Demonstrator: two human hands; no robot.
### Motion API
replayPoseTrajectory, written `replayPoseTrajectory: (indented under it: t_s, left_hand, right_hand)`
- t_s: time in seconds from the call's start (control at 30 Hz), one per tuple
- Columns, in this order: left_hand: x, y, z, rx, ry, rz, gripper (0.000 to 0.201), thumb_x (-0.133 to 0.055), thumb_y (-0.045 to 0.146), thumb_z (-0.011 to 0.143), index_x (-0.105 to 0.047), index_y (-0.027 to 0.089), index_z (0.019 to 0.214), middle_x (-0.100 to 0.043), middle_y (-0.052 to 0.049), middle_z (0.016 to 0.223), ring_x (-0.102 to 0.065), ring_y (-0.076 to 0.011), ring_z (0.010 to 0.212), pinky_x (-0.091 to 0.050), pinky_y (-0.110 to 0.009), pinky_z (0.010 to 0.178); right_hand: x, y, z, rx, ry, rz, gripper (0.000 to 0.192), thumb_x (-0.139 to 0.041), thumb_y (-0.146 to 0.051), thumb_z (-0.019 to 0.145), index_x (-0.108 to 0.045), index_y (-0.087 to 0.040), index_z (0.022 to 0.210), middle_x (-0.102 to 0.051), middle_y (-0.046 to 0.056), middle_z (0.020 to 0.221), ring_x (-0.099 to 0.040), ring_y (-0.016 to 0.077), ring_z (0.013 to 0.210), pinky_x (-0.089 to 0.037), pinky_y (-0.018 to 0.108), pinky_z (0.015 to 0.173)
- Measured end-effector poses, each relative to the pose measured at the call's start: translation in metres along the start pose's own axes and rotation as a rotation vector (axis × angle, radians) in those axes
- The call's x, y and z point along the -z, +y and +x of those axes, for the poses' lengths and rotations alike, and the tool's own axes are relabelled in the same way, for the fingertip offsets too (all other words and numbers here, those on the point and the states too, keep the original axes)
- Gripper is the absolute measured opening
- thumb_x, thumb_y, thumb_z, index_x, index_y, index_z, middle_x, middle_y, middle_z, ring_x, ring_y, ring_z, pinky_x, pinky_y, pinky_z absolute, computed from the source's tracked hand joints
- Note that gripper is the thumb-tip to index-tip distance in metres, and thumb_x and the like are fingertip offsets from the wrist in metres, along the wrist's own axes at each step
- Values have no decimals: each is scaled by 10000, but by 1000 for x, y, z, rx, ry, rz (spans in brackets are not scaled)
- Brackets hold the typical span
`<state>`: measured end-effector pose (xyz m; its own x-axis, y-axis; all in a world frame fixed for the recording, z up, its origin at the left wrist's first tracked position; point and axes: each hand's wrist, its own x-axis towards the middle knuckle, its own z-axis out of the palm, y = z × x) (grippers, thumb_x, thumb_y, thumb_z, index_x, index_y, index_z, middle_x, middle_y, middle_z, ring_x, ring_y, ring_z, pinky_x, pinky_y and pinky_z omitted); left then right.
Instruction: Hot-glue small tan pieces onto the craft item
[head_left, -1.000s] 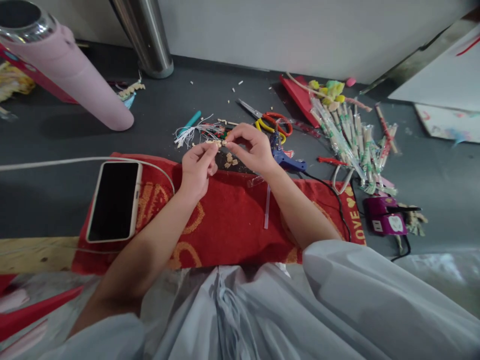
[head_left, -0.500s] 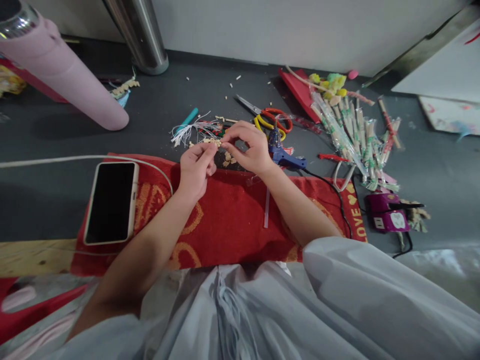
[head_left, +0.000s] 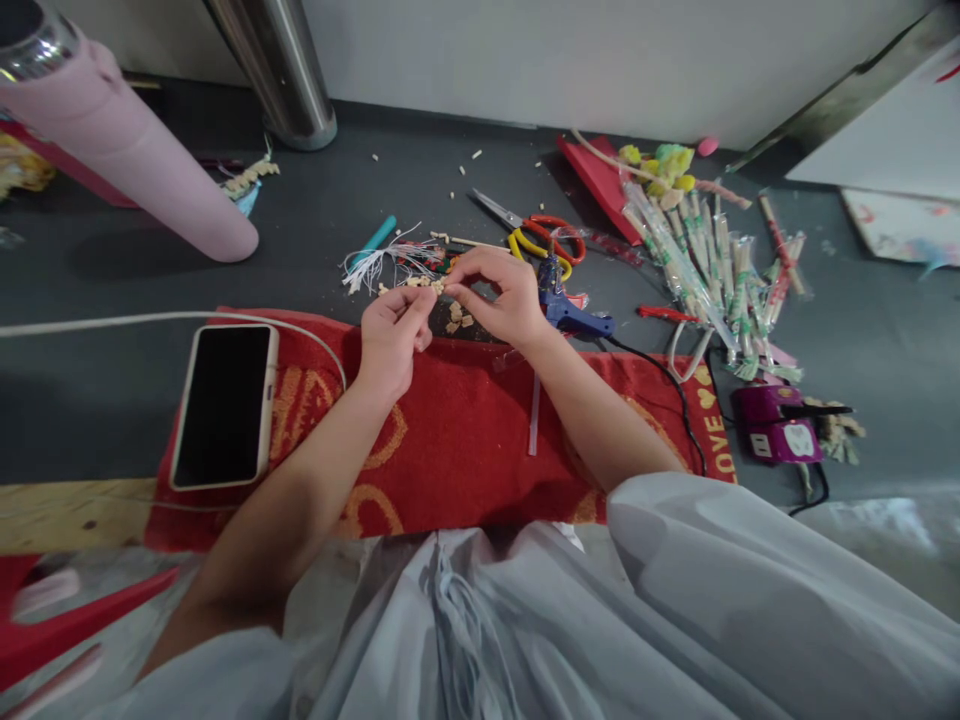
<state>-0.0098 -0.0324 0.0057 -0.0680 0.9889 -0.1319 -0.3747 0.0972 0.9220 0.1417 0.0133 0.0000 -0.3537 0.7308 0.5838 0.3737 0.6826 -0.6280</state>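
- Pinching a string of small tan beads [head_left: 429,285] between both hands, just above the far edge of the red towel [head_left: 450,440].
- Left hand [head_left: 391,335]: thumb and forefinger closed tight on the near end of the beads, other fingers curled under.
- Right hand [head_left: 501,295]: fingertips closed on the other end, wrist over the towel, likely for steadiness.
- Loose beads [head_left: 457,320] lie right under the hands, within easy reach.
- White threads [head_left: 382,265] fan out on the table [head_left: 112,400] just beyond the left hand.
- Scissors [head_left: 536,238] and glue gun [head_left: 566,310] sit beside the right hand, handy for that side.
- Phone [head_left: 225,403] rests on the towel's left end, well apart from the work.
- Wrapped sticks [head_left: 705,275] piled far right.
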Motion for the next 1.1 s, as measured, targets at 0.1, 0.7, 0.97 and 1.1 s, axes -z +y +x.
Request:
replayPoseTrajectory:
  t_s: [0.1,0.7,0.97,1.1]
  left_hand:
    - [0,1,0,7,22,25,326,-799,424,683,-584,182,649,-402,94,422,-287,-13,326,-258,-178,336]
    - [4,-5,3,-22,4,60,409,-859,475,539,-602,170,630,-401,98,374,-304,-15,312,-213,-178,329]
    - [3,-7,3,-23,20,89,410,-858,475,523,-602,174,632,-404,98,373,-302,-13,311,-205,-176,326]
    - [3,-6,3,-9,14,79,443,-864,498,491,-601,171,633,-407,100,372,-290,-11,308,-205,-178,326]
  right_hand:
    - [1,2,0,-16,8,38,317,-553,-506,896,-663,-210,870,-677,35,844,-614,139,798,-507,307,760]
    - [-1,19,1,89,-50,165,278,-610,-421,888,-757,-185,884,-716,32,819,-655,101,756,-525,239,712]
    - [0,19,2,107,-31,205,222,-657,-388,860,-767,-195,860,-722,25,804,-661,98,728,-529,233,684]
    - [5,16,5,126,-48,212,207,-669,-368,853,-767,-185,856,-727,35,792,-665,106,728,-528,234,666]
